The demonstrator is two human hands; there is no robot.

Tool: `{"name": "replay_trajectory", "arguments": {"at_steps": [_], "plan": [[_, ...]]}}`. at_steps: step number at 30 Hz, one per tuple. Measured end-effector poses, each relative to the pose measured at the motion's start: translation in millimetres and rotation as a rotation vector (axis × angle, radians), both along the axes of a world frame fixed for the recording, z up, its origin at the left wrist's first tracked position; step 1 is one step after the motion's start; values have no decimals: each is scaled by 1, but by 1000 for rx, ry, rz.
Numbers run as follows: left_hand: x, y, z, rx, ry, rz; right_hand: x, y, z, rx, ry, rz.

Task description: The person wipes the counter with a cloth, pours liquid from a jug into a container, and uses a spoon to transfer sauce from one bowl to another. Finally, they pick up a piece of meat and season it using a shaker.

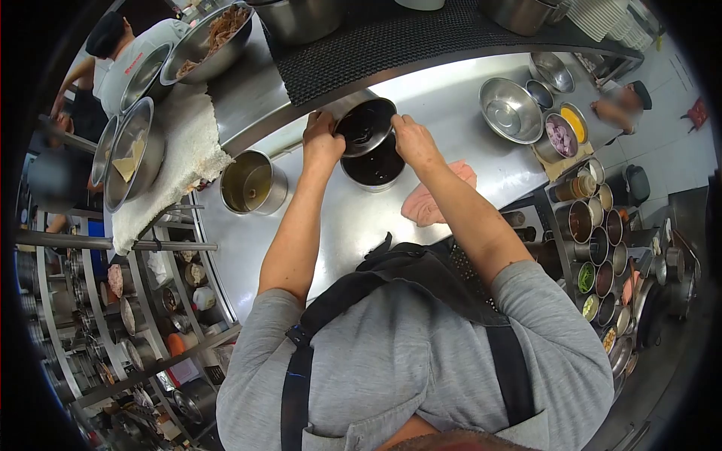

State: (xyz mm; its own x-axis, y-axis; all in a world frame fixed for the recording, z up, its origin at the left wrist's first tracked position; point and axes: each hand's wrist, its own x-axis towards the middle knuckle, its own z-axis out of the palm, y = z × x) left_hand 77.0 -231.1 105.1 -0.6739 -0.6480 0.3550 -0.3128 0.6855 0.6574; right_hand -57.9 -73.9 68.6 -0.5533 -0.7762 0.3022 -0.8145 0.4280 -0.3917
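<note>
My left hand (pixel 322 140) and my right hand (pixel 416 143) grip opposite sides of a metal pot (pixel 368 144), dark inside, which is tilted over a second pot. That lower pot (pixel 376 186) stands on the steel counter and holds something dark, perhaps a sauce. Whether liquid is running between the two I cannot make out. To the left of my left forearm is a steel pot (pixel 275 188) with a yellowish-brown liquid. A pink cloth (pixel 430 204) lies on the counter, partly under my right forearm.
Steel bowls (pixel 500 120) and containers of chopped purple onion (pixel 560 137) and yellow food (pixel 574 120) stand at the right. Large bowls (pixel 197 66) fill the left shelf. A raised shelf with a black mat (pixel 361 49) runs behind. Co-workers (pixel 143 60) are at both sides.
</note>
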Motion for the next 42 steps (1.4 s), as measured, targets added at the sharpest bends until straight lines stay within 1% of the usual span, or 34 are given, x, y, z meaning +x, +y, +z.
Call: {"name": "replay_trajectory", "arguments": {"at_steps": [1, 2, 3, 5, 7, 8, 9, 12, 15, 17, 18, 20, 21, 23, 24, 26, 28, 31, 34, 37, 38, 40, 42], "plan": [[2, 1, -3, -2, -4, 2, 1, -1, -5, -47, -33, 2], [4, 2, -6, -36, 57, 1, 3, -1, -11, -93, -67, 4], [5, 3, -9, -72, 119, 0, 4, -1, -15, -96, -69, 7], [8, 5, -17, -66, 146, 10, 3, 3, -21, -132, -140, 91], [8, 9, -25, -57, 172, 15, 2, 11, -22, -144, -163, 113], [7, 12, -29, -92, 224, 34, 2, 16, -22, -155, -184, 135], [7, 14, -32, -128, 276, 51, 3, 23, -23, -155, -186, 135], [6, 16, -37, -137, 298, 78, 6, 42, -20, -177, -144, 178], [5, 14, -34, -105, 248, 80, 5, 54, -6, -225, -119, 198], [5, 14, -32, -107, 240, 71, 4, 51, -2, -241, -31, 141], [4, 14, -31, -109, 234, 66, 4, 45, -3, -246, -34, 132], [5, 16, -28, -107, 231, 55, 5, 29, -6, -180, 15, 41], [6, 17, -28, -101, 232, 55, 8, 22, -7, -186, 12, 32], [6, 16, -31, -108, 228, 37, 11, 9, -9, -74, -16, 27], [5, 14, -32, -111, 227, 28, 10, 5, -14, -83, -14, 27], [4, 10, -37, -111, 234, 50, 13, 0, -25, -134, -69, 115], [4, 9, -39, -100, 242, 76, 12, 7, -28, -150, -107, 149], [4, 8, -41, -84, 255, 110, 5, 36, -27, -265, -169, 230], [4, 8, -42, -90, 269, 102, -1, 70, -13, -174, -133, 237], [4, 8, -42, -122, 242, 95, -3, 78, 3, -173, -83, 207], [4, 8, -43, -121, 247, 98, -4, 76, 2, -172, -86, 200], [3, 12, -38, -124, 247, 98, -5, 60, 0, -286, -17, 120], [4, 15, -33, -79, 244, 84, -3, 48, -10, -250, -18, 99]]}}
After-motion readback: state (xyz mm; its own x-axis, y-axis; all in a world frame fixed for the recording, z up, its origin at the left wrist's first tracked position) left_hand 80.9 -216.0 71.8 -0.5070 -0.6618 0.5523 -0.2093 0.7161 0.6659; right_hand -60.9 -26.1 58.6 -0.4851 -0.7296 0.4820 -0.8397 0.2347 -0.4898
